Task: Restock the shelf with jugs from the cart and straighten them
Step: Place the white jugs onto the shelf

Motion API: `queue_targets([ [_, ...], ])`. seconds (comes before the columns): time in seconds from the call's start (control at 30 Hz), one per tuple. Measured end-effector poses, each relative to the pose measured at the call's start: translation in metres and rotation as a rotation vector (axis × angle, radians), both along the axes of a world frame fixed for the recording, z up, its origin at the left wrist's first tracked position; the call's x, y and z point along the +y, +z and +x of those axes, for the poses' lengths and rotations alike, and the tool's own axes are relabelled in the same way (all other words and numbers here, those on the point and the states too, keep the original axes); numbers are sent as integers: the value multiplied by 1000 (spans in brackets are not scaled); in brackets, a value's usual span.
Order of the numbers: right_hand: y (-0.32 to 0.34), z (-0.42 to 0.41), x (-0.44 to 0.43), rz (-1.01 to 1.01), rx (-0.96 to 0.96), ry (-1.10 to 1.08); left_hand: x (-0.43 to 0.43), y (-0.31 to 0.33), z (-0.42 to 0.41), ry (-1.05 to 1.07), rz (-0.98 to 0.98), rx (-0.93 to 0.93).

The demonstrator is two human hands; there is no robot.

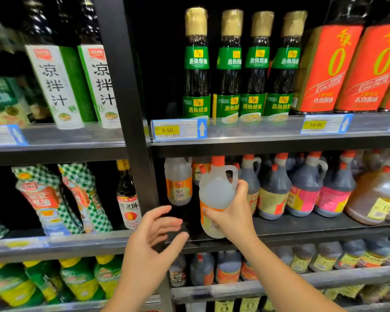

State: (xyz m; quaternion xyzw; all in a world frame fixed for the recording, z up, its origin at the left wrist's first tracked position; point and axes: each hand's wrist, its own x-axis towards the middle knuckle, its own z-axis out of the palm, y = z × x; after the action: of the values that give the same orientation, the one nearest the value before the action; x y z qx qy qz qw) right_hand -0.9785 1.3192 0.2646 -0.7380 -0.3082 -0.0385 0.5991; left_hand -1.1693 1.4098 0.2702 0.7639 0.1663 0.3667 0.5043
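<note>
Dark store shelves fill the view, and a black post (pixel 131 109) runs down the middle. The right hand (pixel 232 212) is wrapped around a clear plastic jug (pixel 216 192) with an orange cap and a loop handle. Its fingers curl round the jug's round belly and hide part of the orange label. The jug leans a little at the front of the middle shelf (pixel 302 228). Whether its bottom touches the board is hard to tell.

The left hand (pixel 153 239) is just beside it on the left, with loose, spread fingers that hold nothing.

Behind the held jug stands a second clear jug (pixel 178 181); its top is cut off by the shelf above. To the right are dark jugs (pixel 273 194) with orange caps, in rows too crowded and blurry to count. A brown jug (pixel 374 199) is cut off at the right edge.

One shelf up stand four tall dark bottles (pixel 197 70) with green labels and gold tops, next to red-labelled bottles (pixel 331 68). A price tag (pixel 178 129) reads 5.50. Everything left of the post is blurred.
</note>
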Motion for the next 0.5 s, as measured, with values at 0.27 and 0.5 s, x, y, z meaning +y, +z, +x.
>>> queue_targets([
  [0.27,-22,11,34,-24,78,-41,41,0,-23,255,59,-38],
  [0.5,-31,23,45,28,72,-15,45,1,-7,40,-18,96],
])
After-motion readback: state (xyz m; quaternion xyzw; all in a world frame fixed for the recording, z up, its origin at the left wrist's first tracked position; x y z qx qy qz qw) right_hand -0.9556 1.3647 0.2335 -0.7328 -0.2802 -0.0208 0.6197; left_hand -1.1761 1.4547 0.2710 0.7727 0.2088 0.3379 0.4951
